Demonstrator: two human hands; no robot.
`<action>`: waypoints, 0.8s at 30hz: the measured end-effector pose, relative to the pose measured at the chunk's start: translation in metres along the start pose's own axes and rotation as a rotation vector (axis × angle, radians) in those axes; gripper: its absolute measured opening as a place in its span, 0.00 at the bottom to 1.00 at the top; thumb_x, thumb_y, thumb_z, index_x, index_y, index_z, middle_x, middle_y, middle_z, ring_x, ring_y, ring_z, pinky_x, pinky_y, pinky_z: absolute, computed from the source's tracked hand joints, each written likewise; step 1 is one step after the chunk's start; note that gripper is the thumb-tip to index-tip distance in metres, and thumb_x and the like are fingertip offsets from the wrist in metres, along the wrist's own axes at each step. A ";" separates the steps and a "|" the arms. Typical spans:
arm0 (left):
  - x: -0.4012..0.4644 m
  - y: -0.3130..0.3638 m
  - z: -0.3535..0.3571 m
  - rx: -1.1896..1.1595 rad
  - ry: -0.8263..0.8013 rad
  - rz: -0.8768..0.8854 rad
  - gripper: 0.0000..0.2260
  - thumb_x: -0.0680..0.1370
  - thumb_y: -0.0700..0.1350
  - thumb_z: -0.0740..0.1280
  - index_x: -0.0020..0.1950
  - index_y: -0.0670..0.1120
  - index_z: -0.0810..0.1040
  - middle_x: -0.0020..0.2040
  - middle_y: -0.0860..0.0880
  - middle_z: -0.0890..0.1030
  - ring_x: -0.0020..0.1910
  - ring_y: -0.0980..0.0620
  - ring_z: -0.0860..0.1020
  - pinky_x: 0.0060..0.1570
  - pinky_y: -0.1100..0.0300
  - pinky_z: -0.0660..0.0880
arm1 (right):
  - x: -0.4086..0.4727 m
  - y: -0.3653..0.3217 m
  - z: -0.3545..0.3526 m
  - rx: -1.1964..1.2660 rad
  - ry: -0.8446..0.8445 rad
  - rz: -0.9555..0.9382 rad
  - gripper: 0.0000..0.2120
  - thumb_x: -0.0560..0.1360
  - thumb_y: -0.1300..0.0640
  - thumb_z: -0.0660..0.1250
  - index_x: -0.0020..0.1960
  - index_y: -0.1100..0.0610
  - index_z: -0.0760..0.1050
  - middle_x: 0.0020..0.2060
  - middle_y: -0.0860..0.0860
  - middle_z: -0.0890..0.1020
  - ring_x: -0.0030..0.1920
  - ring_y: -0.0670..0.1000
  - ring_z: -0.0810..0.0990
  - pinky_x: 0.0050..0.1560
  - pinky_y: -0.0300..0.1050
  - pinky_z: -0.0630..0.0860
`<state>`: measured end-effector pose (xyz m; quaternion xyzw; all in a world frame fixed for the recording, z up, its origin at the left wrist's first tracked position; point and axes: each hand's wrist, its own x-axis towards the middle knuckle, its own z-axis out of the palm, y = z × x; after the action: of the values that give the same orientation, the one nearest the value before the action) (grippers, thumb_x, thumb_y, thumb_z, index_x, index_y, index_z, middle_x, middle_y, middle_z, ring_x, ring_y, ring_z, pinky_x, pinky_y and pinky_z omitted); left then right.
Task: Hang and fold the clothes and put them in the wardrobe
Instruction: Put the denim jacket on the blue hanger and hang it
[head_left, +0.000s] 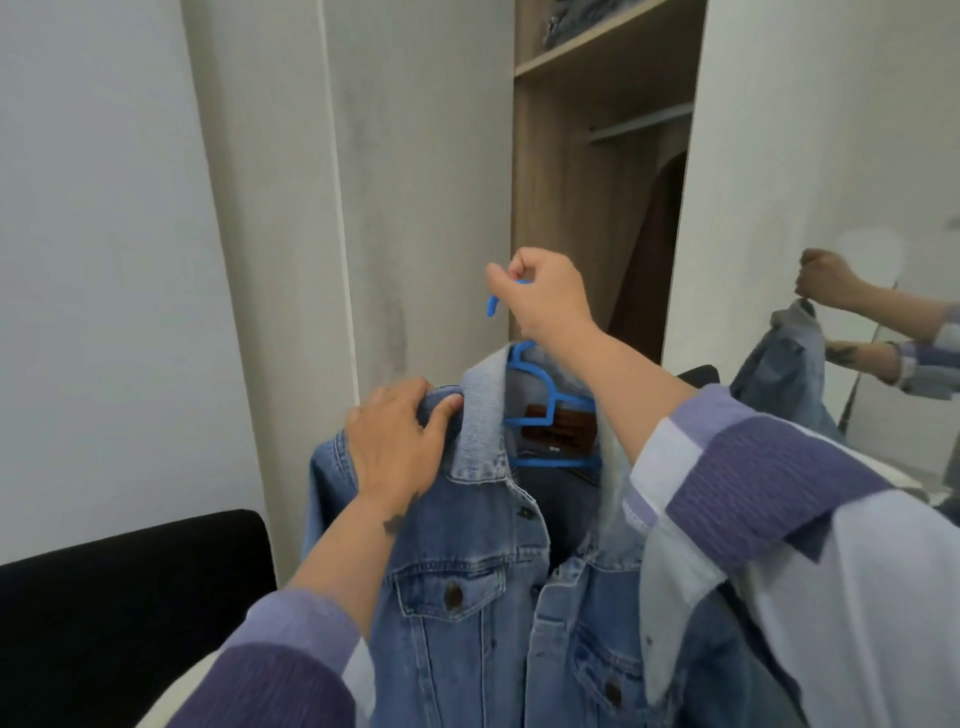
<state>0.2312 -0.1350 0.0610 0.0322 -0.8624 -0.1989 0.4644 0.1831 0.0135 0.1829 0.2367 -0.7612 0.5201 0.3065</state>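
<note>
Our right hand (545, 299) grips the hanger (550, 410) hook to lift the jacket (493, 597), while our left hand (397, 441) seems to pinch its shoulder straight.

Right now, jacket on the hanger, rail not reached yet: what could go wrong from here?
1. The right hand pinches only the hook of the blue hanger; the denim jacket could swing or twist it loose.
2. The left hand grips the jacket's shoulder; that side may slide off once released.
3. The wardrobe rail sits higher, inside a narrow opening; the jacket may snag the door edge.
</note>
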 end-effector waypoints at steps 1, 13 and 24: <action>0.000 0.003 0.000 -0.004 -0.002 0.006 0.15 0.80 0.54 0.58 0.35 0.50 0.65 0.34 0.54 0.69 0.38 0.48 0.68 0.41 0.55 0.62 | -0.001 0.002 -0.001 -0.011 0.052 -0.032 0.18 0.72 0.55 0.68 0.28 0.53 0.64 0.23 0.45 0.68 0.24 0.43 0.65 0.28 0.36 0.64; 0.018 -0.006 -0.011 0.035 0.057 -0.067 0.13 0.83 0.48 0.50 0.44 0.47 0.71 0.44 0.49 0.75 0.48 0.47 0.66 0.46 0.54 0.57 | -0.004 0.005 -0.023 -0.078 0.087 -0.097 0.11 0.73 0.59 0.65 0.34 0.61 0.68 0.30 0.52 0.71 0.32 0.46 0.69 0.35 0.36 0.70; 0.006 0.020 0.002 0.040 -0.200 0.267 0.12 0.80 0.53 0.57 0.53 0.46 0.71 0.50 0.48 0.76 0.49 0.45 0.74 0.48 0.54 0.63 | -0.001 -0.006 -0.024 0.011 0.208 -0.091 0.16 0.72 0.59 0.65 0.29 0.56 0.63 0.25 0.47 0.67 0.29 0.46 0.66 0.37 0.47 0.73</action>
<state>0.2291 -0.1172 0.0722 -0.0936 -0.9048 -0.1206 0.3976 0.1931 0.0342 0.1927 0.2176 -0.7109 0.5314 0.4061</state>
